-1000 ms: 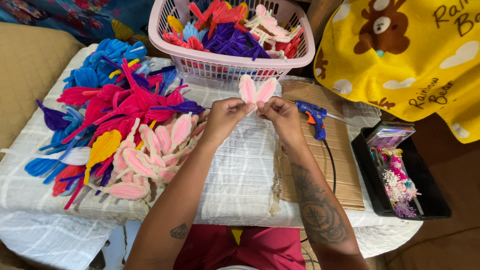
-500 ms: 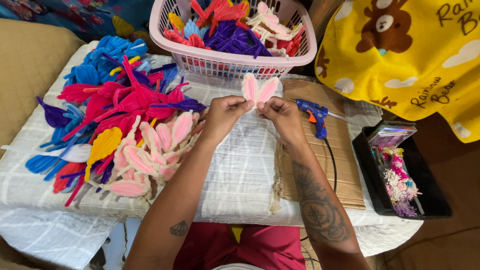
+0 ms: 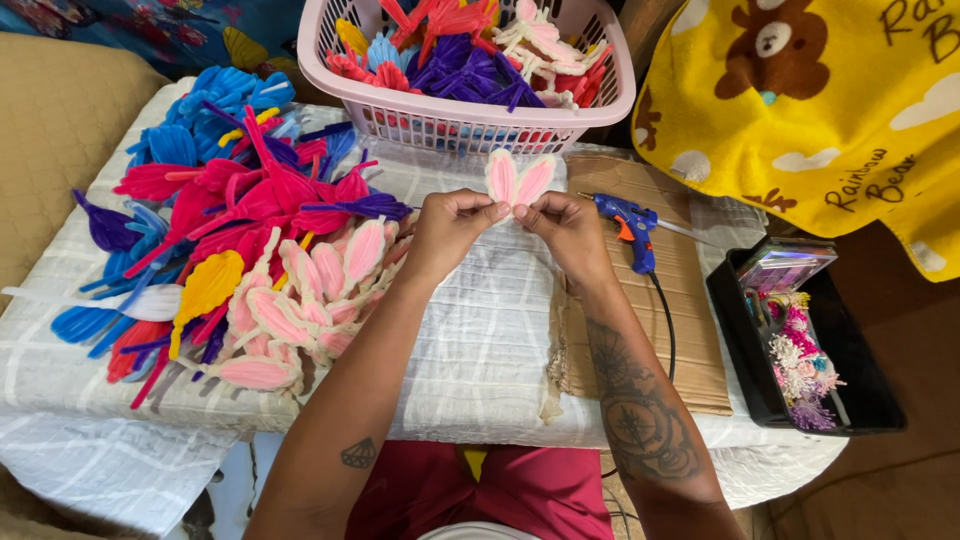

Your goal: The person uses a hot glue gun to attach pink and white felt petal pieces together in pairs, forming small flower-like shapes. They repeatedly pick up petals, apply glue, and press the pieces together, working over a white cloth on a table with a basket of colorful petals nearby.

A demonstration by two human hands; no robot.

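My left hand (image 3: 452, 222) and right hand (image 3: 562, 225) pinch pink bunny ears (image 3: 519, 178); glue gun (image 3: 625, 220) at three o'clock.

The ear-shaped piece (image 3: 519, 178) is pale pink with white fuzzy edging. The heap of shapes (image 3: 230, 240) mixes blue, magenta, purple, yellow and pink. The basket (image 3: 420, 112) is light pink, the glue gun (image 3: 628, 222) blue with orange trigger, the table (image 3: 490, 340) cover white checked quilting, the blanket (image 3: 800, 110) yellow with bears.

Two hands, left (image 3: 452, 225) and right (image 3: 565, 232), meet at frame centre on one pair of pink ears (image 3: 519, 178). One basket (image 3: 455, 118) sits upper centre, one glue gun (image 3: 627, 222) right of centre, one black tray (image 3: 760, 400) lower right. The ears piled at left are too many to count.
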